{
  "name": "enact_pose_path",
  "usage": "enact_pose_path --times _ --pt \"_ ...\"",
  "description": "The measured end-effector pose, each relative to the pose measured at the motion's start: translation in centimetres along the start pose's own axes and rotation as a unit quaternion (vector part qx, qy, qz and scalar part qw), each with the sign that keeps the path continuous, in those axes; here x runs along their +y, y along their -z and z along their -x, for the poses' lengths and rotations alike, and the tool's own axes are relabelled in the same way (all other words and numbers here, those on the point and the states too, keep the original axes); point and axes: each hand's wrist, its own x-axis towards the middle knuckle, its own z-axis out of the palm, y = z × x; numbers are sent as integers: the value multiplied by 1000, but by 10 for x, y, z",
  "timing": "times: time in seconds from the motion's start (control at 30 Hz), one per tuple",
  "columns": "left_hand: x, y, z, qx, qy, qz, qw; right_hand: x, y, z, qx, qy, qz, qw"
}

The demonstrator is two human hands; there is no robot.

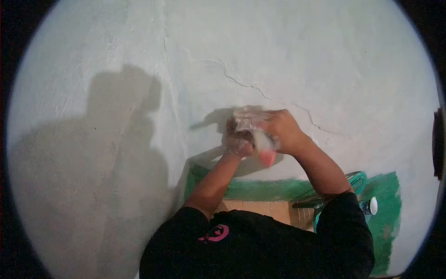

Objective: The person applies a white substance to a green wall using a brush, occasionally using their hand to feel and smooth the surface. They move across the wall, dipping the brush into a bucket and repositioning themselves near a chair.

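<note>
Handling a pale, red-ended piece [265, 149] seems our step; the next move likely calls for a steady hold. Leftmost, the wall [51, 93] is roughly plastered. Our left hand [239, 143] curls upward, coated whitish. Blurred, the piece tilts between our hands; we cannot tell which one grips it. Our right hand [274, 126] bends over, fingers [250, 122] chalky, a thin crack [252, 86] above. Further right, green paint [384, 200] ends raggedly.

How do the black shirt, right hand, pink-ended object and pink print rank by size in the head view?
1. Black shirt
2. Right hand
3. Pink-ended object and pink print: too alike to rank; the object is blurred.
</note>
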Motion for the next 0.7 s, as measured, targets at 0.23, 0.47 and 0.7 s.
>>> enact_pose_path --times 0.23,0.47,0.7 --pt "-17 3 -3 58 -69 -96 991 29 -15 -24 300 -3 46 953" --pt "-33 -22 17 35 79 299 950 -4 -52 -8 42 23 -108 993" --pt "8 14 17 54 -71 -95 991 4 -26 1 341 -203 -101 912"
